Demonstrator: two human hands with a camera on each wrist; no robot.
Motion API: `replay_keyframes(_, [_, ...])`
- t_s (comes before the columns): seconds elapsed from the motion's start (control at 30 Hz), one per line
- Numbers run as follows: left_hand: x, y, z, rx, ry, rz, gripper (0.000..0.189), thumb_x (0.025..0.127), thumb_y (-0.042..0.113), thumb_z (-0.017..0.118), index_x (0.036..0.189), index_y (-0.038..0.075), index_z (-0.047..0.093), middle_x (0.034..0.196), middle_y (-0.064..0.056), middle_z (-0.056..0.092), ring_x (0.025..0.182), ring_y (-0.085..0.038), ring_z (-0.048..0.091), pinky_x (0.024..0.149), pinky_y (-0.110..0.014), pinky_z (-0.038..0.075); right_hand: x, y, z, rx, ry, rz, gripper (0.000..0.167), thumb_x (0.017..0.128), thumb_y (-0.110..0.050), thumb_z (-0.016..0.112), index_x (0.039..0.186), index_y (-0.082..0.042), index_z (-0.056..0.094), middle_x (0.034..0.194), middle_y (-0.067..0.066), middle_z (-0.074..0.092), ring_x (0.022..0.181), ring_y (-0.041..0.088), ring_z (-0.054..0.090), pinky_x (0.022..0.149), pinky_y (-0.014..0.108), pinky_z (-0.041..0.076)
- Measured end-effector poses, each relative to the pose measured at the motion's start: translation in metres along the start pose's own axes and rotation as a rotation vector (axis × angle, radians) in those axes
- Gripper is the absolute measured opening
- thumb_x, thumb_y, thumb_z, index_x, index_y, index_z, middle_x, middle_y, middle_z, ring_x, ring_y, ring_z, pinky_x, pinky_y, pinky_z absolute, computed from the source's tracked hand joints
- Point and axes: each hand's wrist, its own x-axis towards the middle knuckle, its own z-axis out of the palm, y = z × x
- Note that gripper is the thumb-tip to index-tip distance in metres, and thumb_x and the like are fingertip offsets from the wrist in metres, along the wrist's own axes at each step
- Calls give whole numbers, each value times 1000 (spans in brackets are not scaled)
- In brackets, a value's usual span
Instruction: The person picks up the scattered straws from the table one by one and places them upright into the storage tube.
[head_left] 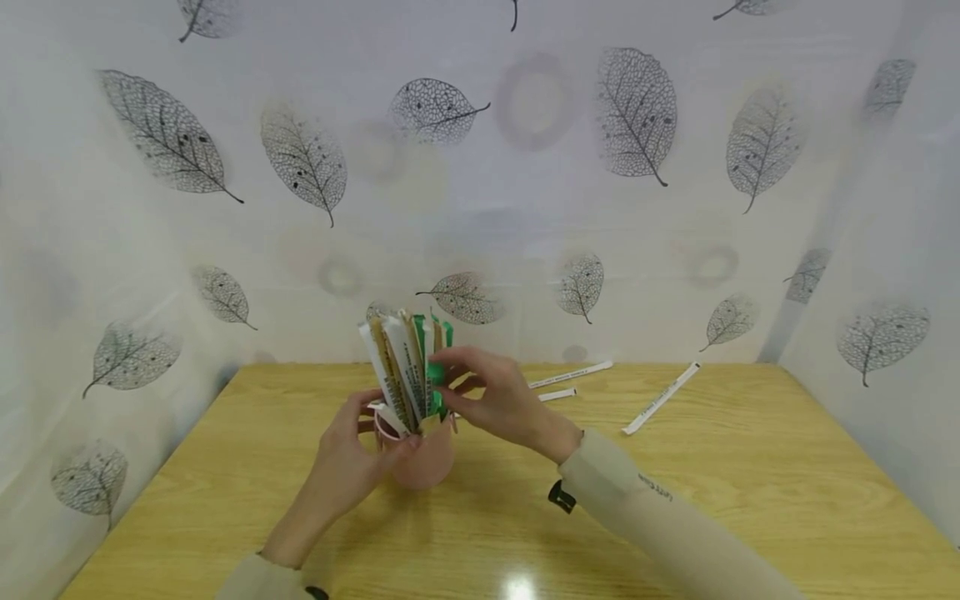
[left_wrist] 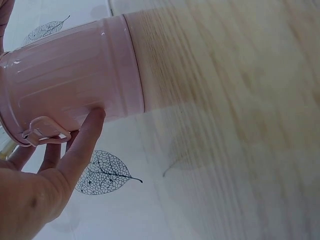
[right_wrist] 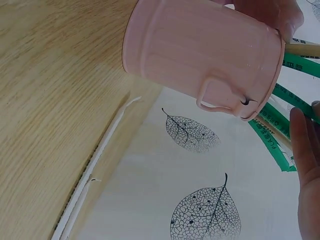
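Note:
A pink metal pail [head_left: 423, 465] with small side handles stands on the table. It is filled with long slim printed packets: white ones [head_left: 382, 358], brown ones and green ones [right_wrist: 270, 137]. My left hand [head_left: 348, 458] grips the pail, thumb at the near rim; the left wrist view shows fingers along the pail's side, by a handle [left_wrist: 42, 137]. At the right of the bunch, my right hand [head_left: 498, 404] pinches a green packet between thumb and fingers. The packets' lower ends are hidden inside the pail.
To the right on the wooden table [head_left: 712, 508] lie several loose white packets, one slanted apart [head_left: 662, 398] and others near the back edge [head_left: 573, 374]. A pale leaf-patterned curtain [head_left: 487, 208] surrounds the table at the back and sides.

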Motion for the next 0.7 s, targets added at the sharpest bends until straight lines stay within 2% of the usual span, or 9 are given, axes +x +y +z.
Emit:
replay_keyframes(0.17, [1,1,-1,7,-3,-8,73,86,42,82,143,12,46,137,-12,57,116,-33,61,92,-53,56,-1,1,-12,-4,26,-18,47,86,9,74,130,3,58,110,19,73,87,27,76,73,22,62])
replay_keyframes(0.27, [1,2,-1,5,-3,-13,74,86,43,81,143,13,46,137,-12,57,116,-32,61,92,-52,56,-5,3,-25,-42,46,-22,48,86,10,74,131,1,59,109,18,74,87,25,76,72,23,62])
replay_keyframes(0.37, [1,2,-1,7,-4,-14,73,86,44,81,143,13,47,135,-11,58,115,-30,61,91,-49,56,-13,6,-43,-88,27,-28,42,86,11,72,126,1,62,109,17,74,87,23,76,73,23,62])
replay_keyframes(0.57, [0,2,-1,11,-5,5,72,87,42,81,143,11,47,132,-11,60,112,-29,63,89,-46,57,-40,21,-80,-258,-126,-15,27,86,12,72,107,-5,72,101,10,75,84,18,73,71,21,61])
replay_keyframes(0.63, [0,0,-1,12,-3,10,72,87,42,81,143,11,47,132,-11,60,112,-29,62,88,-47,57,-54,27,-91,-317,-191,38,25,86,11,72,104,-6,73,98,9,75,83,18,72,69,21,61])
replay_keyframes(0.7, [0,0,0,14,0,17,73,87,42,81,143,10,47,132,-11,60,112,-29,62,88,-47,57,-71,32,-103,-361,-259,137,23,87,9,72,104,-7,74,98,8,76,84,17,72,69,23,61])
